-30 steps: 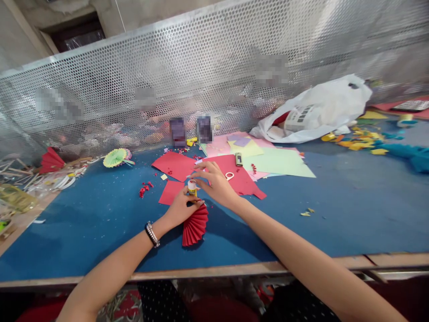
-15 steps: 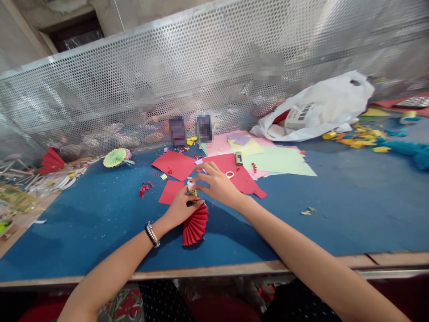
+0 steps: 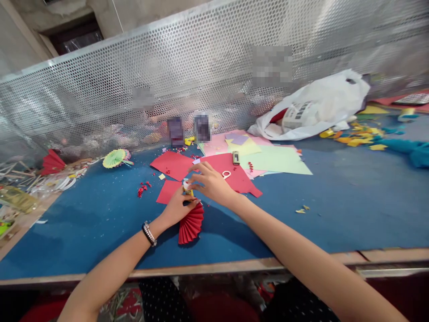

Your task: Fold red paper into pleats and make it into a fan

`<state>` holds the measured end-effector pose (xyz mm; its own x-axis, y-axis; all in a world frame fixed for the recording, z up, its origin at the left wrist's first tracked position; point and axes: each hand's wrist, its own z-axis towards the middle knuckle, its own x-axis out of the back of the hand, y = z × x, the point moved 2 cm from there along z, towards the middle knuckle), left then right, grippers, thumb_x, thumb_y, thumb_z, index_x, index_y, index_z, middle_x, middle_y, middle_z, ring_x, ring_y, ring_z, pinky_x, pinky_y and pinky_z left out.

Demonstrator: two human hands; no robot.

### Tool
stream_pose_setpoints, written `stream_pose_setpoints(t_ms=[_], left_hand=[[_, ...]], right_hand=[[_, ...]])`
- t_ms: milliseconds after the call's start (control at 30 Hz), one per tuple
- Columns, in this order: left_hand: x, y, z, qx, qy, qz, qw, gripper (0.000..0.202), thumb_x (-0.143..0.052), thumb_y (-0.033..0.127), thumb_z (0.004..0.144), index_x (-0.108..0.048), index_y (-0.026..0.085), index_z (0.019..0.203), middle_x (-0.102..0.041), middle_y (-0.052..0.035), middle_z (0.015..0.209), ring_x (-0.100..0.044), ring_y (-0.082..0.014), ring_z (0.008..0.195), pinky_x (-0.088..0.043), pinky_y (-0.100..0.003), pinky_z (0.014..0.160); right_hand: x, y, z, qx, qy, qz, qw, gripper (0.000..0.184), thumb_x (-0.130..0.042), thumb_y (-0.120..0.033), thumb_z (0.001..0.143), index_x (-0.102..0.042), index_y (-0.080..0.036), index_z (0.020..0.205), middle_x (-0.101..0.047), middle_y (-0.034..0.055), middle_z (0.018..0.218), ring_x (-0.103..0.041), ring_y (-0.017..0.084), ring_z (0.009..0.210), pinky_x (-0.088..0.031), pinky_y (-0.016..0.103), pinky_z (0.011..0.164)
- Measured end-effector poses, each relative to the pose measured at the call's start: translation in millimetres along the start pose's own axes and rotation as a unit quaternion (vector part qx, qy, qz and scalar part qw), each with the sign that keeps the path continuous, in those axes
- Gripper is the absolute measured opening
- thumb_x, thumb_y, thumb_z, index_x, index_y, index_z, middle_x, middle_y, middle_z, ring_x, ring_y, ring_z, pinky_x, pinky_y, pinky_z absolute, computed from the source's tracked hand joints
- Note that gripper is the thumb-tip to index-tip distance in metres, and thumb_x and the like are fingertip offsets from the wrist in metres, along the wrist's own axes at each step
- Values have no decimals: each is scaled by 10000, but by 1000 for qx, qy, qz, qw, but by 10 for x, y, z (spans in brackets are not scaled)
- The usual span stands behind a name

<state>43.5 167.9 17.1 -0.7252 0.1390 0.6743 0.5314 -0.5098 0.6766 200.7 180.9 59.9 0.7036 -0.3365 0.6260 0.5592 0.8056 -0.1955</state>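
My left hand (image 3: 177, 208) is closed around a small yellow glue bottle (image 3: 189, 192) with a white top, held upright over the table. A red pleated paper fan (image 3: 191, 226) spreads out below that hand, its narrow end under the thumb; whether the fingers also grip it is hidden. My right hand (image 3: 214, 183) comes in from the right, thumb and fingertips pinching the white cap (image 3: 186, 184) of the bottle. Flat red paper pieces (image 3: 174, 164) lie just beyond both hands.
A stapler-like small tool (image 3: 236, 158) and a white ring (image 3: 226, 175) rest on red paper. Pale green paper (image 3: 278, 159) lies to the right. A white plastic bag (image 3: 311, 109) leans by the perforated metal screen (image 3: 201, 58). A green paper fan (image 3: 115, 158) sits left.
The view has shifted slightly, so everything sits a little further left. Both hands keep nearly the same pose at the bottle, and the red fan stays below.
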Motion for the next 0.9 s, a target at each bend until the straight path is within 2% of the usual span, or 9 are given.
stream_pose_setpoints(t_ms=[300,500,700,900], left_hand=[[22,29,17,-15,-1,6,1000,283,-574,412,836,-709,169,782,-585,-99,1088,-557,-225,1028,-450,-386,945],[38,60,10,4,-12,7,1000,291,-567,406,841,-706,156,789,-590,-99,1082,-577,-207,964,-470,-368,914],[34,41,1,27,-9,5,1000,246,-589,378,827,-717,169,817,-580,-97,1145,-578,-212,997,-461,-361,936],[42,65,-2,15,-10,0,1000,237,-587,363,830,-724,170,814,-578,-103,1159,-574,-225,1031,-444,-394,974]], right_hand=[[11,-32,-25,11,38,11,999,120,-575,-244,868,-675,-218,806,-622,82,1018,-517,211,950,-488,356,784],[47,2,-46,-18,51,12,998,130,-600,-301,854,-685,-233,926,-604,79,1023,-517,211,964,-489,354,806],[73,5,-44,-2,29,3,1000,177,-561,-283,877,-670,-247,1011,-592,86,1056,-518,223,984,-490,392,826],[121,36,-57,1,20,0,1000,335,-582,-306,864,-587,-274,1198,-602,82,1069,-520,233,973,-499,416,821]])
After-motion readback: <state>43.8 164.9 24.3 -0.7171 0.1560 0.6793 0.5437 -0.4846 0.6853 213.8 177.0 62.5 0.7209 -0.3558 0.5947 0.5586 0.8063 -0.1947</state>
